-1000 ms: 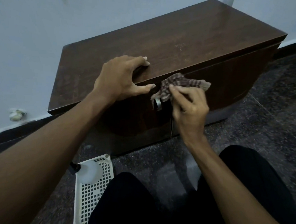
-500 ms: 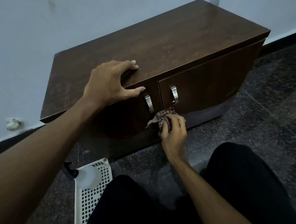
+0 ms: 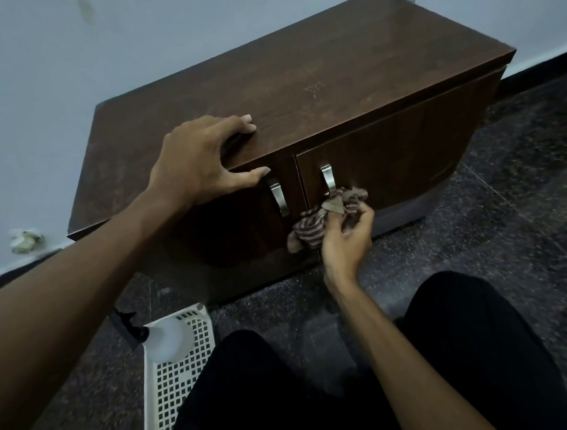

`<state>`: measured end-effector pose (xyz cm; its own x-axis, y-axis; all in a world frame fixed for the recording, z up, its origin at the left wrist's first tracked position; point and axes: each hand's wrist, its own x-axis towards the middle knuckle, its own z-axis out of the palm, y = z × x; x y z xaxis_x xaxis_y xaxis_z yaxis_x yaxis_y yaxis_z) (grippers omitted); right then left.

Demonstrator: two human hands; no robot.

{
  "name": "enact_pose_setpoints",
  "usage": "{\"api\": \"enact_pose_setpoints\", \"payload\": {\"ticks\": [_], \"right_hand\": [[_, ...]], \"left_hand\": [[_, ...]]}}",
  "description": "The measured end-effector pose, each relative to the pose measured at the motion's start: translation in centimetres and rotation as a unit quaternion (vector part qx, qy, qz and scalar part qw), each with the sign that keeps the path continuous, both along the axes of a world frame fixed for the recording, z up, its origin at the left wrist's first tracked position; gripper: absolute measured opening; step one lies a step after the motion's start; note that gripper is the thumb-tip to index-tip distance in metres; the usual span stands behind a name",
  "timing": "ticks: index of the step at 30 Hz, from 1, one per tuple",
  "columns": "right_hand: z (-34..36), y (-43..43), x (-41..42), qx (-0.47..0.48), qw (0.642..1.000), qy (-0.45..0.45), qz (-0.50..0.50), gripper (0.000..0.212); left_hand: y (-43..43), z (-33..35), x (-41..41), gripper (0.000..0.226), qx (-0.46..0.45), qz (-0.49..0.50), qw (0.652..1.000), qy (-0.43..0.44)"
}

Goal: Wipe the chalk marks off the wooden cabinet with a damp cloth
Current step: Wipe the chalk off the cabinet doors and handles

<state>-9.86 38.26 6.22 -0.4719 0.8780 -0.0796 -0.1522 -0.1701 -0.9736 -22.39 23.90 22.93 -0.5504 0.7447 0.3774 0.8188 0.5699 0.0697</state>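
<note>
Two hands, two jobs. My left hand [image 3: 200, 163] lies spread over the front edge of the wooden cabinet [image 3: 382, 61], fingertips on the top and thumb along the front lip, clasping nothing. I judge it is there to steady me as I crouch and to stop the cabinet shifting under the rubbing.

My right hand [image 3: 345, 234] grips the cloth [image 3: 312, 226], a striped rag bunched into a wad with my fingers curled round it. It presses the cloth against the front of the right-hand door, just below that door's metal handle [image 3: 328, 179]. Bunched like this, the rag makes a firm pad to push with, though a loose tail hangs down near the seam between the doors. The left door's handle [image 3: 278, 198] sits just beside it, clear of the cloth.

I cannot make out chalk on the door in this dim light. A faint pale scuff [image 3: 313, 89] on the top may be a mark not yet wiped.

On the floor by my left knee a white lattice basket [image 3: 185, 381] holds a spray bottle [image 3: 165, 339], placed close, I guess, for re-wetting the rag.
</note>
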Motion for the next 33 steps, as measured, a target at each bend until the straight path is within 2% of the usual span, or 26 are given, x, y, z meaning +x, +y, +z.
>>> {"api": "enact_pose_setpoints", "payload": {"ticks": [4, 6, 11, 16, 21, 25, 33], "right_hand": [[1.1, -0.3, 0.0, -0.06, 0.998, 0.031, 0.002, 0.03], [1.4, -0.4, 0.0, -0.037, 0.998, 0.041, -0.021, 0.031], [3.3, -0.1, 0.1, 0.135, 0.984, 0.04, -0.108, 0.016], [4.8, 1.5, -0.7, 0.334, 0.939, 0.041, -0.075, 0.014], [3.9, 1.8, -0.3, 0.303, 0.95, 0.005, -0.075, 0.021], [1.4, 2.7, 0.3, 0.256, 0.966, -0.028, -0.016, 0.031], [-1.3, 2.3, 1.3, 0.197, 0.973, -0.107, 0.062, 0.032]], "left_hand": [[0.0, 0.0, 0.0, 0.063, 0.0, 0.001, 1.0, 0.004], [0.0, 0.0, 0.0, 0.063, 0.0, 0.001, 1.0, 0.005], [0.0, -0.2, -0.1, 0.063, 0.005, 0.004, 1.0, 0.003], [-0.1, -0.2, -0.3, 0.064, 0.003, 0.003, 1.0, -0.003], [-0.1, -0.1, -0.3, 0.064, -0.002, 0.002, 1.0, -0.003], [-0.1, 0.0, -0.2, 0.065, -0.003, 0.002, 1.0, 0.0], [0.0, 0.0, 0.1, 0.063, 0.001, 0.003, 1.0, 0.008]]}}
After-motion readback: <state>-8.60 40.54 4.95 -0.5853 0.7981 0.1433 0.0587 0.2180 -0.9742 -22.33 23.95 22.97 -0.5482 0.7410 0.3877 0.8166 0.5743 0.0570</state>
